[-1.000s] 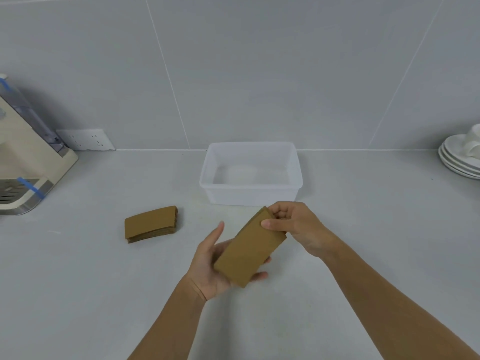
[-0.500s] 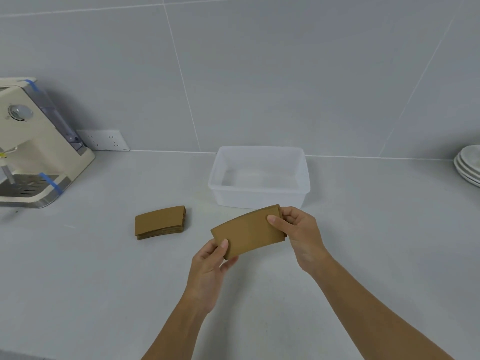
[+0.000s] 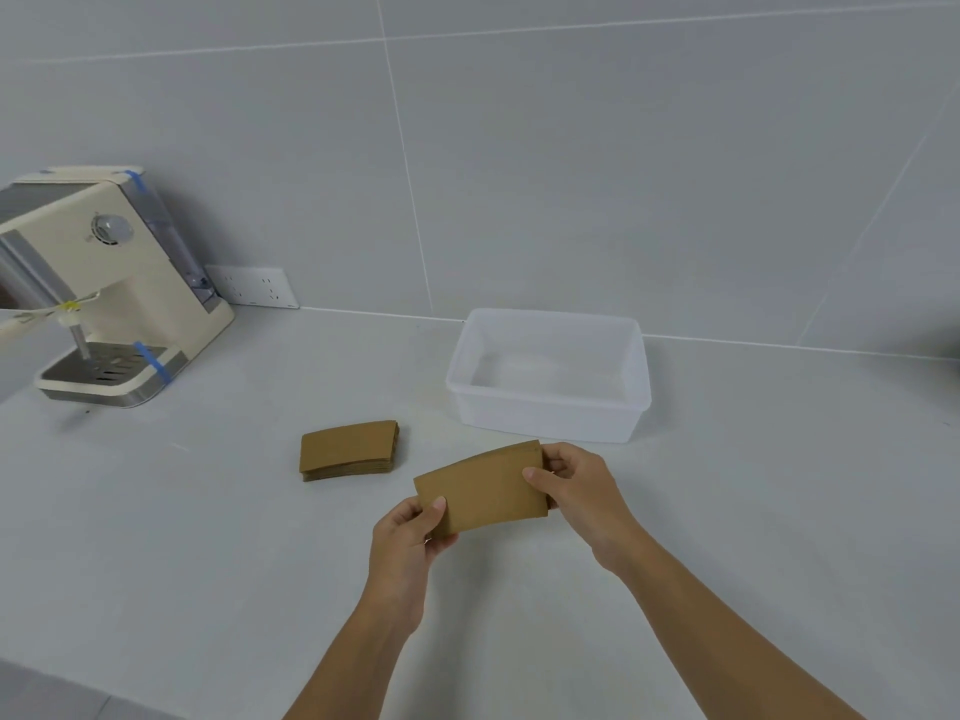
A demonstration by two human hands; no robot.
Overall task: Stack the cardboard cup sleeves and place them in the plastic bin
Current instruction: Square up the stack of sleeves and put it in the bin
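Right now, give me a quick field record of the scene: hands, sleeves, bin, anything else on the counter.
left hand: pinch grip on lower left corner of held sleeves
right hand: grip on their right end
held sleeves: brown cardboard, above the counter, in front of the bin
second sleeve stack: flat on counter, left of the held ones, untouched
bin: clear plastic, open, nothing in it
coffee machine: far left, blue tape on it
wall socket: behind the machine

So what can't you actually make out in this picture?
- How many sleeves the held stack contains: head view shows mostly its top face, and the left hand and right hand cover both ends.
- The count in the second stack on the counter: its layers are too thin to separate.
- The coffee machine: its left side is cut off by the frame edge.
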